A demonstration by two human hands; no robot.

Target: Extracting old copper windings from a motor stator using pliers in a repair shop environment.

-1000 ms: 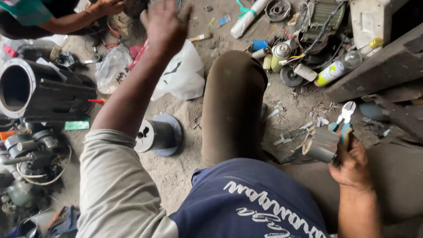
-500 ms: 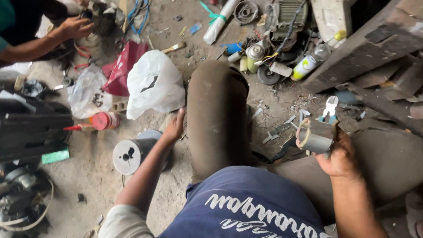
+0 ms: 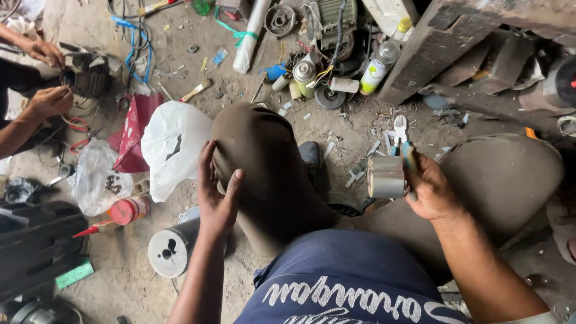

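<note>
1. Grey cylinder [image 3: 386, 177], short and metal-looking, held in the right hand [image 3: 431, 191] just above the right thigh, near the middle right of the view.
2. Right-hand fingers [image 3: 413, 162] clamped around the cylinder together with a small pair of cutters with blue handles [image 3: 401, 133], white tips pointing up and away.
3. Left hand [image 3: 217, 191] laid flat against the inner side of the raised left knee [image 3: 255, 150], fingers [image 3: 207, 162] straight and close together, gripping nothing.
4. Just left of that hand, on the dusty floor [image 3: 354, 123]: a grey pipe section with a white capped end [image 3: 171, 251], lying on its side.
5. Beside the knee, a white plastic bag [image 3: 174, 144] touching a red pouch [image 3: 135, 129]; a clear bag [image 3: 96, 177] and a red spray can [image 3: 126, 211] nearby.
6. Farther off, at the top: spray cans, a white tube [image 3: 251, 33], a motor part [image 3: 327, 24] and loose wires.
7. At the upper left, another person's two hands [image 3: 45, 78] on a dark motor piece [image 3: 84, 75], well apart from the cylinder.
</note>
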